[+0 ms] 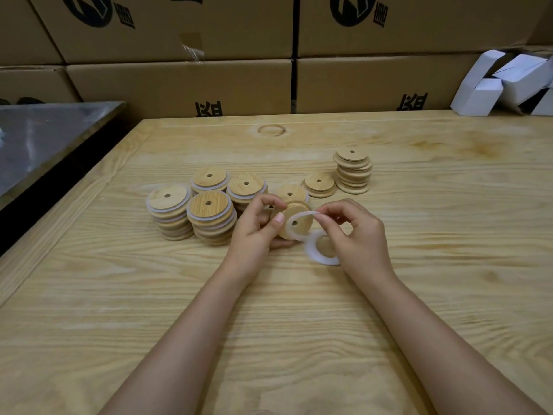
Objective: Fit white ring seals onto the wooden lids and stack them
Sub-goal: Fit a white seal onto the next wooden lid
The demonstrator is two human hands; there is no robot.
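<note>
Your left hand (257, 226) grips a wooden lid (294, 227) by its rim, fingers curled round it. The lid is tilted, with its flat face and centre hole toward you, just above the table (299, 310).

Your right hand (356, 232) pinches a white ring seal (302, 215) between thumb and forefinger. The seal lies across the lid's upper edge. It is not clear how far it is seated.

Loose white rings (320, 253) lie on the table just below the right hand, partly hidden by it.

Left of the hands are the sealed lid stacks (209, 211), four close together, with white bands between the layers.

Far right stands a bare lid stack (353, 172), with a lower stack (319, 184) just beside it on its left.

Cardboard cartons (179, 85) line the far edge, with white boxes (505, 82) at the far right.
</note>
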